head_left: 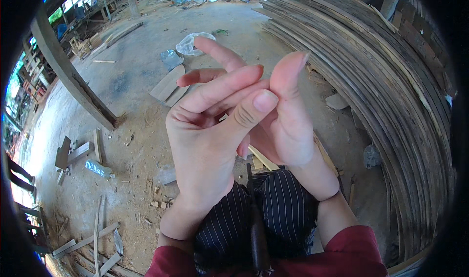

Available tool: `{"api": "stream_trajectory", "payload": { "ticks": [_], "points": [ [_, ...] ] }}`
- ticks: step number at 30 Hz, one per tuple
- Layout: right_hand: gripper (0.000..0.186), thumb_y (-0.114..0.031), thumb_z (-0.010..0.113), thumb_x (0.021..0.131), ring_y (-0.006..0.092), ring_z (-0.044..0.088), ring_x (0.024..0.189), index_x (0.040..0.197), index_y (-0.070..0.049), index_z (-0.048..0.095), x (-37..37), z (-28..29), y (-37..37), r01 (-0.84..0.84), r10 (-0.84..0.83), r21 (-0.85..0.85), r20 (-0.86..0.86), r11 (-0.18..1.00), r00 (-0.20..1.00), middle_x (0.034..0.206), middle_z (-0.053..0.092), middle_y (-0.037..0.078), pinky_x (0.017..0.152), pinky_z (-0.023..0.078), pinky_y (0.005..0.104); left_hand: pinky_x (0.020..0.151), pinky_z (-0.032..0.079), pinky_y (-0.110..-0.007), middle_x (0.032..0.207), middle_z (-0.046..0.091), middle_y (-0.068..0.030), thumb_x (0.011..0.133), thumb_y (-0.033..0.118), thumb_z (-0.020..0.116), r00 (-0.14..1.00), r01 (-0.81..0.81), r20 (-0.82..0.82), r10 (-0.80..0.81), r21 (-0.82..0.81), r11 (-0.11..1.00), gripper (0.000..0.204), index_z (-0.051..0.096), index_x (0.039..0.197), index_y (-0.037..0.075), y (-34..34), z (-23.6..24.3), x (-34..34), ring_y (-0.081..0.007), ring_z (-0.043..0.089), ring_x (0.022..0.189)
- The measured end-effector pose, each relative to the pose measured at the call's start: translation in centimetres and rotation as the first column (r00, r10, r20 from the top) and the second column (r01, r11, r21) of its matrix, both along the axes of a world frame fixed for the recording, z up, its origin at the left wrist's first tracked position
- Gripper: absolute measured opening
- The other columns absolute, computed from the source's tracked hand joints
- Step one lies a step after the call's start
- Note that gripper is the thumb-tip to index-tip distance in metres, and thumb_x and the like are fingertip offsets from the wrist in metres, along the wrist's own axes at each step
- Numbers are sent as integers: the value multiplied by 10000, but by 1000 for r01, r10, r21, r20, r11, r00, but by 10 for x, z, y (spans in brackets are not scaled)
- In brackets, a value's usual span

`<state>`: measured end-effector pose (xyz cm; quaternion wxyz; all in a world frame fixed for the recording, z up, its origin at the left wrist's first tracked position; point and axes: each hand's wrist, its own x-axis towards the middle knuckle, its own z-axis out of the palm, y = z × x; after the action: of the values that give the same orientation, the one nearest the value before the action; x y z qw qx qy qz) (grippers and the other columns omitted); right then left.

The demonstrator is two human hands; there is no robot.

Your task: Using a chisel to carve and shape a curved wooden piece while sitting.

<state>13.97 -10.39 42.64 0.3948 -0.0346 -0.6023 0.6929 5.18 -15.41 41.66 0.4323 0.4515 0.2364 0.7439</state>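
My left hand (202, 130) is raised over my lap, its thumb and index finger pinched around part of my right hand (295, 123). The right thumb stands up, stretched out. Fingers that look like the right hand's reach out behind the left hand, apart from one another; the rest of them is hidden. Between my knees, in dark pinstriped trousers (286, 199), lies a long dark tool with a thin shaft and a thicker handle (259, 238). Neither hand touches it.
Long boards (371, 77) are stacked along the right. A wooden post (73, 77) rises at the left. On the dusty floor lie a plastic bottle (99, 169), a clear plastic bag (188, 45), a flat wooden piece (168, 85) and scattered offcuts (100, 238).
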Motion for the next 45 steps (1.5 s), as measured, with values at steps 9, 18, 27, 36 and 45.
{"api": "stream_trajectory", "payload": {
  "ticks": [9,18,27,36,45],
  "points": [
    [768,-620,257,885,142,566,822,1371,-26,259,14,-8,13,-7,-3,124,85,992,996,1001,550,79,613,457,228,522,384,-186,934,648,-66,776,74,673,996,-14,-91,8,-60,998,349,587,1107,3,-7,-4,-8,-51,516,645],
    [398,-264,505,865,308,624,822,1216,-77,486,183,-264,81,95,-546,541,837,836,40,876,627,187,703,467,428,1007,320,-384,1262,497,-61,720,205,607,-107,312,-993,50,14,950,349,615,1069,215,-118,-85,-35,-267,481,1133],
    [559,-395,613,788,355,542,999,1190,-41,454,191,-492,50,116,-508,565,799,817,-322,1051,564,224,853,419,458,864,498,-388,983,610,-84,663,173,669,56,431,-943,329,320,844,343,632,989,75,-95,-101,-9,-258,603,957],
    [495,-350,589,805,382,586,866,1135,-13,440,197,-499,55,-72,-659,668,702,741,-269,957,586,218,794,439,475,810,501,-325,954,620,-129,859,52,517,594,151,-769,-236,-181,972,175,517,1019,-18,85,-122,-87,-203,615,934],
    [494,-404,559,820,432,590,802,1088,-9,431,198,-440,65,220,-511,524,851,823,-119,850,607,262,677,464,495,773,515,-301,947,601,-76,861,16,535,853,209,-373,-366,-400,893,146,496,1001,14,154,-321,-66,-176,597,954]
  ]
}}
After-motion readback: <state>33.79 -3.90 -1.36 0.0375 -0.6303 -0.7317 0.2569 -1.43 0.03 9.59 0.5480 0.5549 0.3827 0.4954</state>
